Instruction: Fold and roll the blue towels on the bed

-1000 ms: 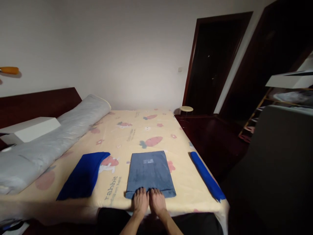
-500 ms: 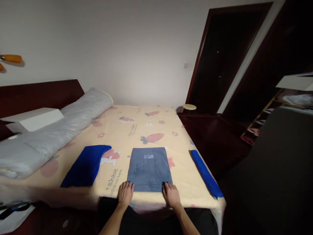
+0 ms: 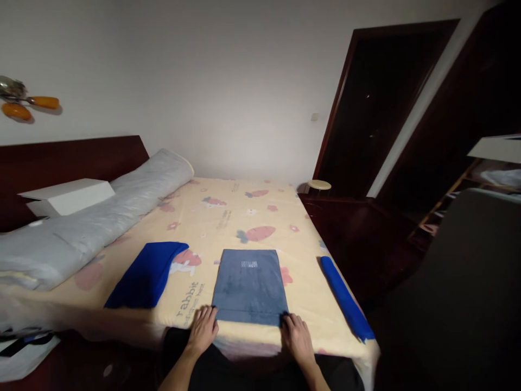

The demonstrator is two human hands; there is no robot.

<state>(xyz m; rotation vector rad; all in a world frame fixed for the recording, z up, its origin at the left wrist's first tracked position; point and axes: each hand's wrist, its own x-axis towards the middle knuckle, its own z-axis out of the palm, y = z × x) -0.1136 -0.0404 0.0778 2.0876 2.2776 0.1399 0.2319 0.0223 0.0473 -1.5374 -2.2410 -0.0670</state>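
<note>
A grey-blue towel (image 3: 250, 288) lies flat near the bed's front edge, its small white lettering upside down to me. My left hand (image 3: 204, 328) is closed at the near left corner of this towel, fingertips on its edge. At the near right corner, my right hand (image 3: 298, 338) pinches the fabric between thumb and fingers. To the left lies a blue cloth (image 3: 146, 275), spread flat with a slanted outline. A second blue cloth (image 3: 345, 297), rolled or folded into a long narrow strip, rests along the bed's right edge.
The bed (image 3: 228, 222) has a yellow sheet printed with carrots and rabbits. A grey rolled quilt (image 3: 122, 209) and a white box (image 3: 73, 196) lie toward the headboard (image 3: 73, 157). A round stool (image 3: 319, 185) stands by the dark door (image 3: 391, 103); a dark grey panel (image 3: 468, 288) is at right.
My hands have moved slightly apart at the towel's near corners, and the near edge looks a little wider. The view has shifted slightly. Both blue cloths lie as before.
</note>
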